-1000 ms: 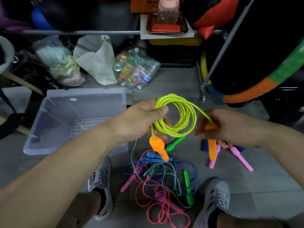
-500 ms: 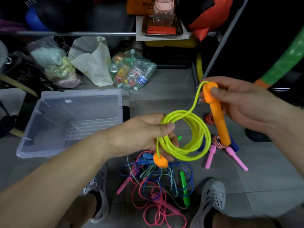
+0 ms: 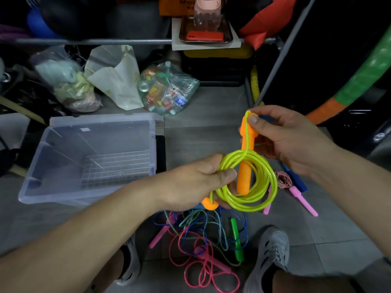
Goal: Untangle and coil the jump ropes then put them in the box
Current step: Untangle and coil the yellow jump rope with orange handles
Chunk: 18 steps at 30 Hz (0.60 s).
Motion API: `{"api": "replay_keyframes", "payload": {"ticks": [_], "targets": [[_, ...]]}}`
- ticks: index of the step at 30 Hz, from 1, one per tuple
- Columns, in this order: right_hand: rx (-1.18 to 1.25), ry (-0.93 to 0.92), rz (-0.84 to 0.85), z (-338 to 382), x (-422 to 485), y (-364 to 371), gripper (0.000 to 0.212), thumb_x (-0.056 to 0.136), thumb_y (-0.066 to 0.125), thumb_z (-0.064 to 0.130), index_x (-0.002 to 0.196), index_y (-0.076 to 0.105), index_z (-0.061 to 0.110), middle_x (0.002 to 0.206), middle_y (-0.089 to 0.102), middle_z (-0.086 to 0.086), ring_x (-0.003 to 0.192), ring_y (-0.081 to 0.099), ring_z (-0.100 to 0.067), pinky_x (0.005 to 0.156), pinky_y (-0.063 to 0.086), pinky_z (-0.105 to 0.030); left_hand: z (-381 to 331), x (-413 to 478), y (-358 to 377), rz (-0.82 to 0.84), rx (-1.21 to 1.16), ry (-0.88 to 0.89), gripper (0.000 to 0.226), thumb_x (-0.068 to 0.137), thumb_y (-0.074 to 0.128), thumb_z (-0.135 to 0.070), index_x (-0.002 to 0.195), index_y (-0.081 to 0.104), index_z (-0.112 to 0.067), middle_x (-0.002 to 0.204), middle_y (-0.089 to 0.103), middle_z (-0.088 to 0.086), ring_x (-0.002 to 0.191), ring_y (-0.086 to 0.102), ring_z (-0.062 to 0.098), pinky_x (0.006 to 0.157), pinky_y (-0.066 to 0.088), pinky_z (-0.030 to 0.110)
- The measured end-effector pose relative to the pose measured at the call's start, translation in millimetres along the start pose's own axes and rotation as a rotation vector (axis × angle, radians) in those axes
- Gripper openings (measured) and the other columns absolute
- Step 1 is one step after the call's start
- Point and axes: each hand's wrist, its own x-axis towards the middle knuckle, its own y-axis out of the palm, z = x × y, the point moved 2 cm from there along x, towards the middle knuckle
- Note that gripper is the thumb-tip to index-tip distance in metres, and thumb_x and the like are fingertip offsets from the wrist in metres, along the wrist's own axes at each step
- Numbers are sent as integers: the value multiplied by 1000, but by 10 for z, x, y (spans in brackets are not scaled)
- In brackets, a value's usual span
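orange handle (image 3: 243, 178) has dropped from above to overlap the yellow coil (image 3: 248, 205)

Left hand (image 3: 196, 182) pinches coil (image 3: 263, 200), right hand (image 3: 289, 140) grips handle (image 3: 244, 176).

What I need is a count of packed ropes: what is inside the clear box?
Inside the clear box only its bare ribbed floor shows, no rope. The left forearm hides its near right corner.

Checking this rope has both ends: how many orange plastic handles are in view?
2. One orange plastic handle is upright in the right hand, crossing the yellow-green rope coil; the other orange handle pokes out below the left hand, partly hidden. Others may lie hidden.
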Motion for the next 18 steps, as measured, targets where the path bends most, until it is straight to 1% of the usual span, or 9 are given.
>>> {"api": "replay_keyframes", "payload": {"ticks": [3, 5, 7, 9, 10, 12, 14, 15, 18], "targets": [[-11, 22, 17, -11, -18, 38, 40, 67, 73, 35, 100, 68, 15, 79, 75, -6, 70, 70, -19, 63, 59, -30, 25, 5, -72, -50, 110, 19, 16, 100, 47, -34, 96, 51, -18, 82, 65, -9, 82, 63, 9, 84, 55, 33], [-89, 80, 44, -33, -38, 79, 45, 66, 73, 43, 99, 70, 12, 78, 72, -4, 72, 67, -19, 67, 57, -33, 6, 10, -136, -116, 217, 30, 19, 103, 45, -31, 100, 53, -14, 92, 66, 6, 87, 64, 15, 87, 56, 35], [-113, 120, 144, -26, -92, 100, 41, 70, 70, 45, 95, 72, 13, 81, 74, -7, 75, 69, -24, 76, 58, -40, -40, 15, -172, -157, 239, 33, 25, 105, 43, -27, 108, 52, -4, 103, 64, 19, 87, 66, 12, 79, 56, 25], [-56, 194, 179, -30, -145, 89, 35, 82, 66, 48, 90, 75, 15, 91, 75, -16, 89, 72, -34, 88, 57, -49, -94, 13, -190, -195, 239, 43, 23, 104, 43, -22, 111, 50, -1, 96, 63, 10, 79, 63, -1, 72, 52, 15], [-83, 245, 209, -97, -130, 173, 41, 85, 62, 52, 93, 75, 14, 95, 75, -17, 93, 72, -33, 89, 56, -49, -110, 17, -207, -228, 262, 47, 25, 103, 43, -25, 112, 50, -2, 92, 61, 4, 78, 61, -3, 72, 51, 15], [-122, 323, 259, -141, -216, 308, 48, 88, 55, 59, 101, 73, 15, 93, 77, -4, 89, 74, -20, 88, 57, -47, -91, 32, -267, -301, 342, 53, 36, 102, 45, -40, 114, 51, -6, 93, 59, 8, 84, 61, 10, 76, 53, 30], [-74, 300, 242, -295, -150, 266, 35, 93, 51, 53, 102, 72, 26, 84, 74, 10, 78, 72, -8, 85, 58, -50, -79, 28, -305, -352, 409, 48, 40, 101, 43, -47, 112, 52, -10, 96, 59, 14, 89, 58, 24, 85, 52, 48], [-56, 304, 272, -277, -154, 257, 35, 92, 52, 52, 107, 71, 26, 90, 74, 7, 83, 73, -13, 80, 59, -50, -83, 21, -308, -375, 420, 45, 35, 102, 43, -45, 108, 51, -11, 92, 57, 11, 83, 55, 21, 85, 49, 49], [98, 427, 466, -116, -182, 242, 54, 79, 69, 55, 120, 66, 21, 116, 71, -11, 106, 69, -33, 70, 59, -45, -93, 26, -295, -436, 471, 66, 26, 103, 43, -38, 101, 49, -12, 82, 53, 5, 74, 47, 10, 78, 47, 46]]}}
